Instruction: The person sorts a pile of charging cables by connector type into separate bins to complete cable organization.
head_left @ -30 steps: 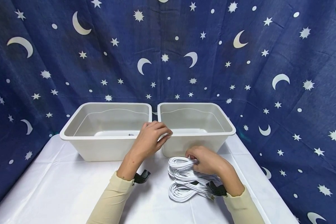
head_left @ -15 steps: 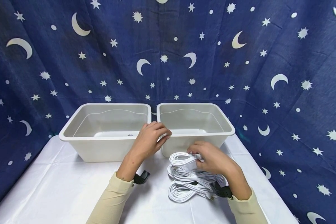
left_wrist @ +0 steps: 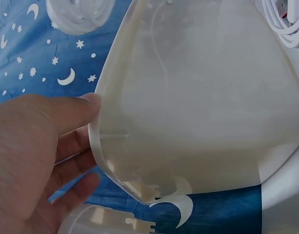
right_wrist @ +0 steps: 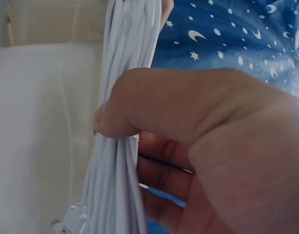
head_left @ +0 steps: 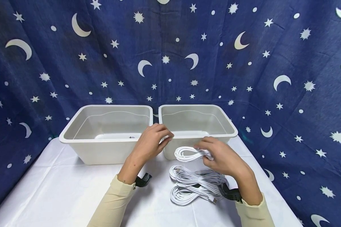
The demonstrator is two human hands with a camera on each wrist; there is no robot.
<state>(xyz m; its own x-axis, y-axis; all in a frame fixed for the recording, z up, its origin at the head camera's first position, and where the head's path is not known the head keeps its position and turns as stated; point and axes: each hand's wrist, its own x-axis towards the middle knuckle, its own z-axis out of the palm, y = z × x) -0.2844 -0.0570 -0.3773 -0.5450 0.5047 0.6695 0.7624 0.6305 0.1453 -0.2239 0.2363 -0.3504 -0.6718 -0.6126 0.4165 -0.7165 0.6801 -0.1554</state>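
Lifting clear of the pile, one coiled white cable bundle (head_left: 191, 153) now hangs just in front of the right bin (head_left: 197, 108), pinched between thumb and fingers of the right hand (head_left: 223, 157); a second ago that hand was low on the heap. Judged from this, one bundle has been separated and is off the table. Remaining cable bundles (head_left: 194, 186) lie on the near white tablecloth (head_left: 59, 189), below the raised one. Left hand (head_left: 152, 143) has not moved, fingers curled over the near left corner of the right bin's rim. Left bin (head_left: 105, 108) stands just beside it, against the starry blue backdrop (head_left: 170, 47).
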